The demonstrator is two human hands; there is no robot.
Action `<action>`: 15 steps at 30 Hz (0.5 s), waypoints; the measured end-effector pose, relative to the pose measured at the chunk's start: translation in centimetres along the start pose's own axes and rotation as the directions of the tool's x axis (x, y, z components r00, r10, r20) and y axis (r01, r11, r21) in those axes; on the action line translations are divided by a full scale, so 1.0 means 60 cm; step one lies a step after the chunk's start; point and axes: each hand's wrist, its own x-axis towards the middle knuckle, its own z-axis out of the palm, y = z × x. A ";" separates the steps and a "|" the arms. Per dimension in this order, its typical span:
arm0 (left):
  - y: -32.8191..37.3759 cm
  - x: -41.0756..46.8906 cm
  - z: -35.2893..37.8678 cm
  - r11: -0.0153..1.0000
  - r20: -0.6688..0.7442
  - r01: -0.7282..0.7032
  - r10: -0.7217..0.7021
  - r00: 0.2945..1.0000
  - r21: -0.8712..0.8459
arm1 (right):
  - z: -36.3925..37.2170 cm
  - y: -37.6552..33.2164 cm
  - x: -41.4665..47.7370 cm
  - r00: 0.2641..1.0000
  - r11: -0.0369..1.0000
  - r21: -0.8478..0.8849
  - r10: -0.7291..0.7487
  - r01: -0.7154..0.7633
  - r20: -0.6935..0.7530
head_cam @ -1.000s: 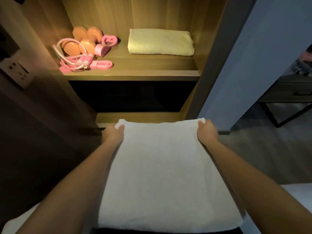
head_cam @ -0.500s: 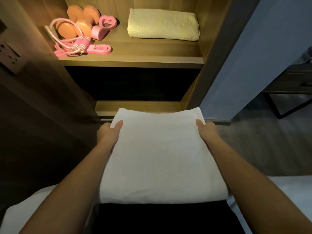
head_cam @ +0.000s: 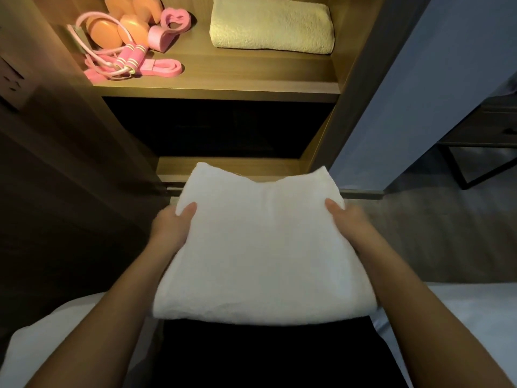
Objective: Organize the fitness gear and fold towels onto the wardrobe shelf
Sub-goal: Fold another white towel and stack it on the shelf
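Observation:
I hold a folded white towel [head_cam: 263,247] flat in front of me, below the lit wardrobe shelf [head_cam: 223,88]. My left hand [head_cam: 170,228] grips its left edge with the thumb on top, and my right hand [head_cam: 349,222] grips its right edge the same way. On the shelf's right side lies a folded cream towel [head_cam: 271,25]. At the shelf's left sit orange dumbbells [head_cam: 120,26], a pink skipping rope [head_cam: 123,60], a pink resistance band [head_cam: 162,70] and a pink strap loop [head_cam: 167,29].
Below the lit shelf is a dark compartment [head_cam: 218,127] and a lower wooden ledge [head_cam: 173,170]. A blue-grey wall panel [head_cam: 414,93] stands right of the wardrobe. White bedding [head_cam: 461,309] lies at both lower sides. A wall socket [head_cam: 11,82] is at far left.
The towel has moved up and forward toward the wardrobe, and my hands now grip further back along its sides. The shelf sits higher and closer in view.

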 end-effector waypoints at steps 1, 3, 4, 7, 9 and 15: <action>-0.006 0.004 -0.003 0.999 -0.003 0.037 -0.037 0.999 -0.002 | -0.003 0.004 0.000 0.999 0.999 0.013 0.033 -0.033 0.004; -0.011 0.007 -0.006 0.996 0.000 0.081 -0.081 0.997 0.020 | -0.005 0.007 0.004 0.997 0.997 -0.013 0.080 -0.080 0.020; -0.010 0.008 -0.007 0.996 -0.001 0.082 -0.082 0.997 0.028 | -0.005 0.007 0.005 0.995 0.996 -0.020 0.092 -0.092 0.028; 0.000 0.007 -0.006 0.992 0.045 0.123 -0.125 0.991 0.026 | -0.007 0.010 0.003 0.990 0.992 -0.003 0.128 -0.128 0.051; -0.004 -0.005 -0.019 0.978 0.109 0.203 -0.207 0.972 0.042 | -0.021 0.025 -0.014 0.974 0.981 0.056 0.178 -0.188 0.141; -0.055 -0.074 -0.046 0.978 0.304 0.193 -0.210 0.929 0.085 | -0.043 0.053 -0.081 0.959 0.982 -0.082 0.185 -0.172 0.213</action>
